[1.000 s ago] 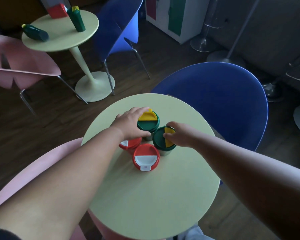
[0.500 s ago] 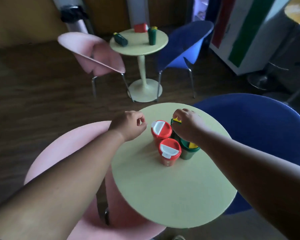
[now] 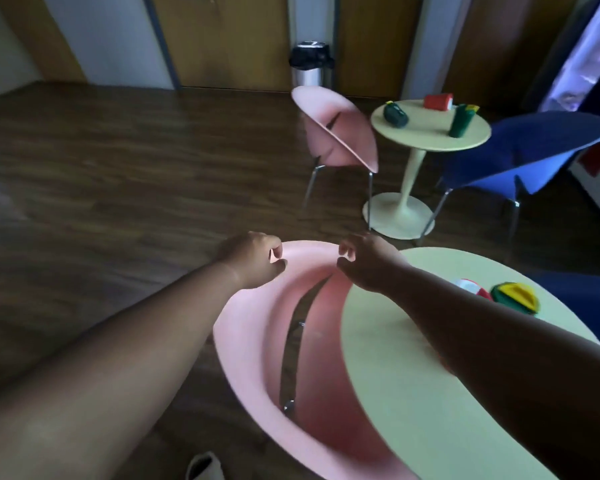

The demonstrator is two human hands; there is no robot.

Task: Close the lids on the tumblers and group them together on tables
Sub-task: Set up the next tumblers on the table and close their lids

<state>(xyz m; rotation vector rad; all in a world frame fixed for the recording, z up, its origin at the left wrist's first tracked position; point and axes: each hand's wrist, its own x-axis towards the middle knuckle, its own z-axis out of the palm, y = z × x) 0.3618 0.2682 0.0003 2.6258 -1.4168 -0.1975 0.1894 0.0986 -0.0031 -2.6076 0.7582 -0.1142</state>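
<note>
Lying sideways on the far table point(image 3: 430, 138), 1 green tumbler point(image 3: 395, 114); both hands' fingers loosely curled, empty.

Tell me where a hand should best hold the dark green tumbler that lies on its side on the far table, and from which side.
Probably round the middle of its body, coming from above. The lying tumbler is on its side on the far table, so its round flank faces up, with bare table on both sides for fingers and thumb. Its lid end is too blurred to judge.

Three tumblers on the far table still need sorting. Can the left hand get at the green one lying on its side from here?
Probably not. The left hand hangs over the near pink chair, holding nothing, and open floor plus another pink chair lie before the lying green tumbler.
</note>
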